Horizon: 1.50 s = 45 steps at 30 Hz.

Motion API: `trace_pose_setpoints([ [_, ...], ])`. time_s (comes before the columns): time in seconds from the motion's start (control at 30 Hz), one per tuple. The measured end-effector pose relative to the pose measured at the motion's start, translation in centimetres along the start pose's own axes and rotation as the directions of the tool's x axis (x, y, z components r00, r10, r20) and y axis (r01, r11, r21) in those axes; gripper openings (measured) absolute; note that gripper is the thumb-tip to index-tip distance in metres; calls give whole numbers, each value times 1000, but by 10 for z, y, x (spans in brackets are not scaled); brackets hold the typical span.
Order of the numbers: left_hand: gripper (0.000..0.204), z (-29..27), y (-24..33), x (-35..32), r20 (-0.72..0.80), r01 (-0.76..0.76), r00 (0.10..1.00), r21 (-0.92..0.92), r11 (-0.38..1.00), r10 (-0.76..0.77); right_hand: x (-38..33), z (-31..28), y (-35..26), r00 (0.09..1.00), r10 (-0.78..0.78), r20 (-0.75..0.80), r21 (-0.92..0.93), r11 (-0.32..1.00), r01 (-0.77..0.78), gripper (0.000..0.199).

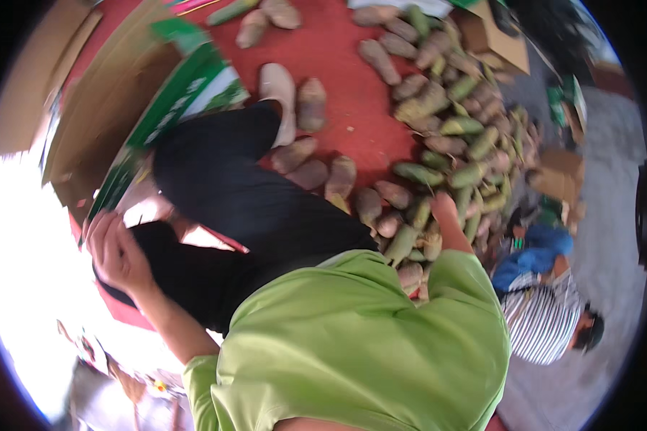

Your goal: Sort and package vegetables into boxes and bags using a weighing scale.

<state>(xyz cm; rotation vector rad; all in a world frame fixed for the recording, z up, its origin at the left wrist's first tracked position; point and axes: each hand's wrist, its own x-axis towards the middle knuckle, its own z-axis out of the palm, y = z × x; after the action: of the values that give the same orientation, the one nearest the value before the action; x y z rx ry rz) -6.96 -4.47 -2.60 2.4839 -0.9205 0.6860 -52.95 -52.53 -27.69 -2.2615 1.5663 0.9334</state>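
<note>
Looking down from the head cam here, so everything bends a bit at the edges. Far left there's a flattened brown cardboard box [101, 93] with a green and white printed flap [187, 90] lying on the red floor mat [331, 50].

My left hand [118, 251] is down at the lower left, right at the bottom corner of that green flap — the fingers [104, 230] are curled in and bunched together at the cardboard edge, but I honestly can't tell whether they're pinching it or only resting against it. The area further left is blown out white, nothing readable there.

Middle of the view is mostly me: black trousers [230, 187] bent at the knee, a pale shoe [279, 90] sticking out onto the mat, and my green shirt [359, 345] filling the bottom.

Moving right, a few loose brownish-green mangoes sit just beside the shoe and knee, then the big mango pile [446, 129] spreads up the right half of the mat. My right hand [442, 208] reaches into the near edge of that pile — it's touching the fruit there, but the fingers are buried among the mangoes, so their state doesn't show.

Far right, off the mat, another person in a striped shirt [543, 323] is crouched, with more cardboard [496, 36] up top.
</note>
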Motion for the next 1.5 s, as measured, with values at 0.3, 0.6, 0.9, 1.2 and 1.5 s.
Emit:
trace_pose_setpoints([
  [0.3, 8, 16, -11, -3, -62, 111, 991, -116, 987, -119, 76, 100, 149, 961, -266, 71, 372, 901, 222, 18],
  [0.6, 6, 0, -16, 3, -151, 87, 984, -87, 992, -99, -37, -56, -133, 944, -329, 26, 663, 713, 230, 20],
  [0.9, 5, -11, -19, -3, -151, 181, 971, -60, 982, -188, -36, -88, -215, 859, -505, -80, 670, 611, 422, 17],
  [1.2, 25, -13, -18, 1, -8, 263, 965, -17, 965, -263, -64, -191, -275, 858, -410, -310, 770, 421, 480, 19],
  [1.5, 17, -12, -18, 9, 17, 298, 954, -39, 954, -298, -190, -362, -337, 571, -369, -734, 652, -146, 744, 27],
])
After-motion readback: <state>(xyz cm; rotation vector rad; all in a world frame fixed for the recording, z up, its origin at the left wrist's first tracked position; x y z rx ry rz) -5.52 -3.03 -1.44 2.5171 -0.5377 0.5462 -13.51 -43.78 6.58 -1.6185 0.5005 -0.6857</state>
